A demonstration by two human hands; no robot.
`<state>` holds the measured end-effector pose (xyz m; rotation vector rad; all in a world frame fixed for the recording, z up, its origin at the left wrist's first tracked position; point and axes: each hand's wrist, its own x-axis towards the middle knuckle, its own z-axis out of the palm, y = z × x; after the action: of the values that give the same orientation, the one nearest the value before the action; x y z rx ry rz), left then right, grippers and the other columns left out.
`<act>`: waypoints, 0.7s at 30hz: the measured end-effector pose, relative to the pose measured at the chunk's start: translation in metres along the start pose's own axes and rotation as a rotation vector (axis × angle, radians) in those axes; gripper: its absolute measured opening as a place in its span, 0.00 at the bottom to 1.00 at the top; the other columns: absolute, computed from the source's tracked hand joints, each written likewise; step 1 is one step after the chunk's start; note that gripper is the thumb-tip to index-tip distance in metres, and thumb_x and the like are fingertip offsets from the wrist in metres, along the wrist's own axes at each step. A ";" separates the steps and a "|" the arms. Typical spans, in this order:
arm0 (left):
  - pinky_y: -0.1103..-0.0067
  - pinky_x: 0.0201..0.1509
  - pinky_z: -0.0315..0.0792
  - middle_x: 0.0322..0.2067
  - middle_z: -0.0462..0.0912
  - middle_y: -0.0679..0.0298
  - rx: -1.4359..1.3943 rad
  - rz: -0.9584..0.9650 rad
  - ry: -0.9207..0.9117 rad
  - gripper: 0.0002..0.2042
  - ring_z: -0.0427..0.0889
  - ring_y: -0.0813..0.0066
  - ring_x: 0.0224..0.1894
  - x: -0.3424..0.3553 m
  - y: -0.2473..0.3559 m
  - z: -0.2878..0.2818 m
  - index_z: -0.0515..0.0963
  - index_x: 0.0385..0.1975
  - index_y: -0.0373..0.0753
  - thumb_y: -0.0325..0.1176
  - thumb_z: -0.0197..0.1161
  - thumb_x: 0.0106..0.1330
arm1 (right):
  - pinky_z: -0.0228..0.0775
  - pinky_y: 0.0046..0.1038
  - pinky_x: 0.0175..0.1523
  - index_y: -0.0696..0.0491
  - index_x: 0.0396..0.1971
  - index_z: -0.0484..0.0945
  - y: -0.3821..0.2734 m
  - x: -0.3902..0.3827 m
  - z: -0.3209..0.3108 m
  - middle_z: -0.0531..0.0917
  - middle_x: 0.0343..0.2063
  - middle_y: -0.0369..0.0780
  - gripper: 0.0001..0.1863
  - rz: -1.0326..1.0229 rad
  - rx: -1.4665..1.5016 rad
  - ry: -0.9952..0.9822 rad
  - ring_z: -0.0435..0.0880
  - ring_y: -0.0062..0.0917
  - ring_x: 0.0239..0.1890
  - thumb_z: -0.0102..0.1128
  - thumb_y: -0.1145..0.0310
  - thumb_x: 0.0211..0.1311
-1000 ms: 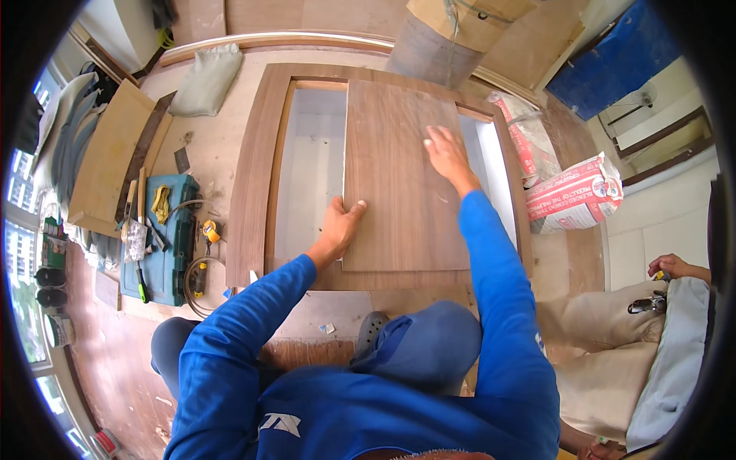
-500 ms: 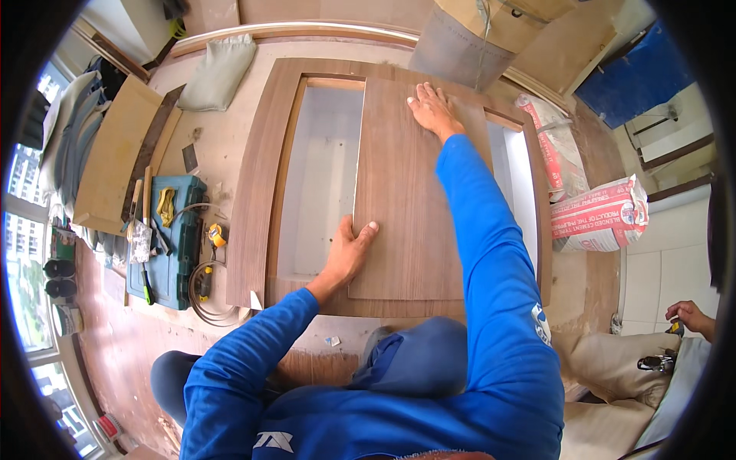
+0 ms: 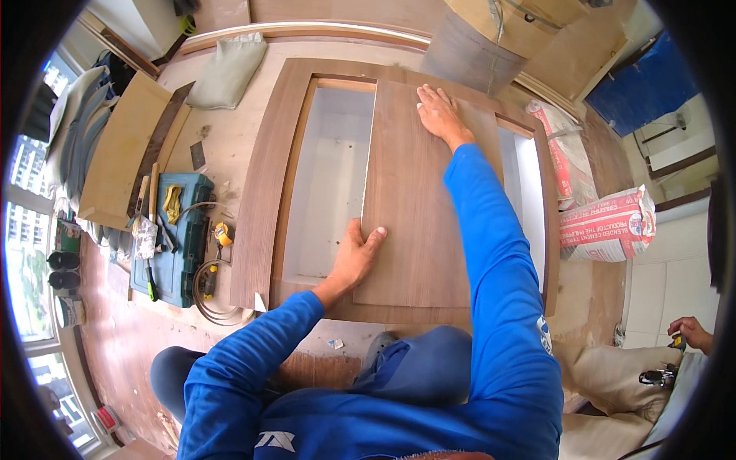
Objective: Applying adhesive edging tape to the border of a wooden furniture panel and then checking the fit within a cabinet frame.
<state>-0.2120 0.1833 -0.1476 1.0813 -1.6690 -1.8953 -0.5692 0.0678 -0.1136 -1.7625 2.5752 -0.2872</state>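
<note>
Head view: left hand (image 3: 354, 259) grips the edge of the brown panel (image 3: 425, 207) lying across the open cabinet (image 3: 264, 176), right hand (image 3: 442, 116) spread flat on top; uneven pressure could tip it and pinch fingers.

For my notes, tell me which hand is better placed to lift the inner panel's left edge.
Probably the left hand: it sits at that edge, thumb on the inner panel; the right hand lies near the far end.
</note>
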 end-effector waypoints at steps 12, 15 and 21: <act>0.72 0.47 0.77 0.42 0.79 0.52 -0.037 -0.018 0.015 0.21 0.79 0.69 0.45 0.000 -0.002 -0.004 0.67 0.51 0.28 0.43 0.59 0.73 | 0.44 0.57 0.74 0.48 0.71 0.63 -0.050 0.010 -0.004 0.59 0.73 0.45 0.36 0.219 0.039 0.019 0.53 0.50 0.74 0.42 0.41 0.71; 0.64 0.53 0.74 0.44 0.80 0.43 -0.002 -0.062 -0.020 0.25 0.82 0.54 0.48 -0.003 0.011 -0.001 0.67 0.53 0.28 0.47 0.57 0.72 | 0.40 0.59 0.75 0.45 0.73 0.60 -0.034 -0.002 -0.004 0.55 0.74 0.46 0.37 0.229 0.039 0.015 0.49 0.51 0.76 0.41 0.40 0.71; 0.61 0.54 0.73 0.44 0.79 0.39 0.160 -0.076 -0.022 0.25 0.81 0.48 0.49 -0.004 0.017 -0.006 0.67 0.48 0.29 0.50 0.57 0.71 | 0.28 0.60 0.76 0.39 0.75 0.53 -0.056 -0.044 -0.011 0.46 0.77 0.45 0.38 0.280 0.021 -0.028 0.38 0.50 0.78 0.38 0.37 0.70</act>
<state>-0.2083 0.1788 -0.1297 1.2056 -1.8426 -1.8514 -0.5027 0.0901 -0.0986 -1.3630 2.7405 -0.2802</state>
